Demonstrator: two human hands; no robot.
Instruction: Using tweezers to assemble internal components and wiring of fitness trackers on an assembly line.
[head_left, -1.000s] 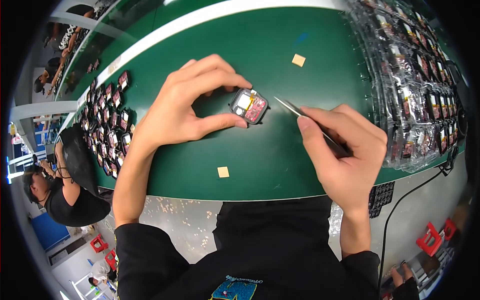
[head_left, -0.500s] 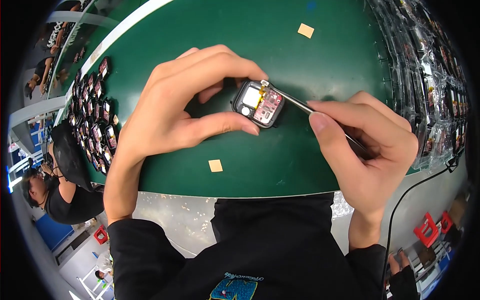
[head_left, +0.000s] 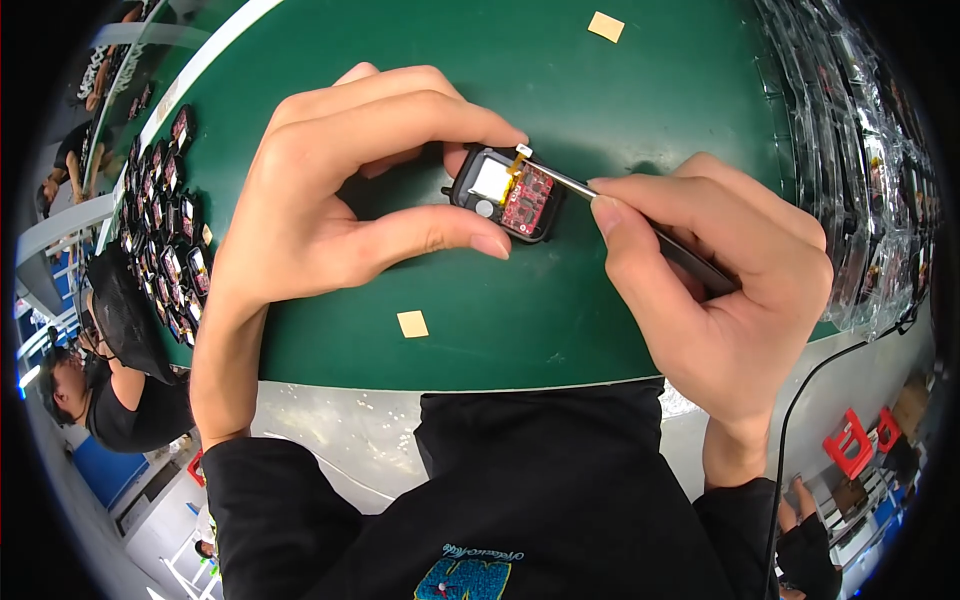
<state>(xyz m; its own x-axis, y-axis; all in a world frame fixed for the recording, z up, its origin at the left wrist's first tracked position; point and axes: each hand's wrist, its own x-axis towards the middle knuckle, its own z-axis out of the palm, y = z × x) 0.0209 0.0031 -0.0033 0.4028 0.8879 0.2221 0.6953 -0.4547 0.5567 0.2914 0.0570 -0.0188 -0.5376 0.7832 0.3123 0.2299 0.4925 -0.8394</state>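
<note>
My left hand [head_left: 350,180] grips an open black smartwatch case [head_left: 548,215] between thumb and fingers, over the green tabletop. Inside the case lie a silver-white battery [head_left: 491,179], a red circuit board [head_left: 527,200] and a small round metal part [head_left: 485,208]. A yellow flex cable [head_left: 515,170] with a white tip rises at the case's far edge, by my left index fingertip. In my right hand [head_left: 720,270] is a pair of tweezers [head_left: 640,215], held from the right. Their points reach the cable near its tip; whether they pinch it I cannot tell.
Many similar open watch cases [head_left: 165,230] crowd the table's left side. Stacked clear plastic trays [head_left: 860,180] line the right edge. Two beige paper squares [head_left: 412,323] lie on the green table [head_left: 520,340]. A black cable [head_left: 800,400] hangs at the right; a person [head_left: 140,400] sits at the left.
Both hands, the watch case and the tweezers sit slightly farther left and up in view, as does the table. The case is tilted a little differently, and the tweezer points remain at the flex cable.
</note>
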